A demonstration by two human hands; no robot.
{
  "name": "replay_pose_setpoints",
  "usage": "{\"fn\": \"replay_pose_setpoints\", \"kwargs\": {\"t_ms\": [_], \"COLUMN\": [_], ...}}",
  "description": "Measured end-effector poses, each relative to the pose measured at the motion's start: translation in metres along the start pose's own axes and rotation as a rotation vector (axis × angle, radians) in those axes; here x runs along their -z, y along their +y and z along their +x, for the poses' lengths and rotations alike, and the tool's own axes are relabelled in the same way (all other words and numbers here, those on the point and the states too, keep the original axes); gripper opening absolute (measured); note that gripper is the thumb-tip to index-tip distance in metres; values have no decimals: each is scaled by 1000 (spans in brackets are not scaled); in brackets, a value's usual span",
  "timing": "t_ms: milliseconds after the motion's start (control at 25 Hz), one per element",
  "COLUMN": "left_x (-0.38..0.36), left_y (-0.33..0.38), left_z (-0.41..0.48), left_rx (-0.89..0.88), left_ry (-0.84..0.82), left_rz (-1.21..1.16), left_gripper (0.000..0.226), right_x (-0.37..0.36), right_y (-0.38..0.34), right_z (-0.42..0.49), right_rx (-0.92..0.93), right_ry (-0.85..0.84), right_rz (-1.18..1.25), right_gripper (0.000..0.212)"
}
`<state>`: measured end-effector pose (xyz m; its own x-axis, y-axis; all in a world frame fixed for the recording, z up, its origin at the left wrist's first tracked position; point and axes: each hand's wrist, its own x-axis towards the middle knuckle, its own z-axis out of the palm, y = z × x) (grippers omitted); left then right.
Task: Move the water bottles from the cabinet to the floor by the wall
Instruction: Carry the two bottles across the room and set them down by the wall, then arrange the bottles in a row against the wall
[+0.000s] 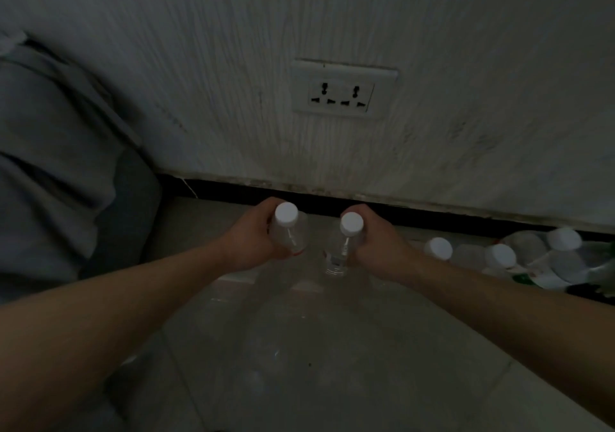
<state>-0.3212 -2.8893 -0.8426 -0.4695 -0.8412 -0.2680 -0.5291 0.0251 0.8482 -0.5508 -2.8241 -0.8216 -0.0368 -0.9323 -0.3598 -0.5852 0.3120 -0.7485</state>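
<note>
Left hand (253, 235) and right hand (376, 242) each grip one clear white-capped plastic water bottle (288, 228) (346, 238) upright, low over the floor (299, 348) near the wall (332, 15). Risk: a tilted release could topple either bottle into the standing cluster (499, 255) at right.

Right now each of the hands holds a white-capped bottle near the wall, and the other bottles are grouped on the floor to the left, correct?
Not quite. The head view shows the other bottles on the right. Left hand and right hand do each hold a white-capped bottle.

held bottles (288, 232) before wall (332, 15) (others (499, 255) right) — near
</note>
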Motion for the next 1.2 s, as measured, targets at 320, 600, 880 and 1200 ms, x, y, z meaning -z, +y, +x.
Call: {"fn": "replay_pose_setpoints", "kwargs": {"t_ms": [320, 600, 880, 1200], "left_x": [-2, 2, 19, 36], "left_y": [-10, -14, 6, 67], "left_z": [0, 4, 6, 4], "left_rx": [1, 18, -17, -189], "left_ry": [-46, -51, -67, -31], "left_rz": [-7, 3, -4, 266], "left_gripper": [65, 70, 87, 79], "right_x": [0, 0, 15, 52], "right_y": [8, 6, -11, -43], "right_z": [-1, -3, -10, -30], "right_rx": [30, 10, 22, 220], "right_ry": [9, -1, -56, -63], "right_rz": [2, -8, -66, -257], "right_gripper": [54, 59, 92, 81]}}
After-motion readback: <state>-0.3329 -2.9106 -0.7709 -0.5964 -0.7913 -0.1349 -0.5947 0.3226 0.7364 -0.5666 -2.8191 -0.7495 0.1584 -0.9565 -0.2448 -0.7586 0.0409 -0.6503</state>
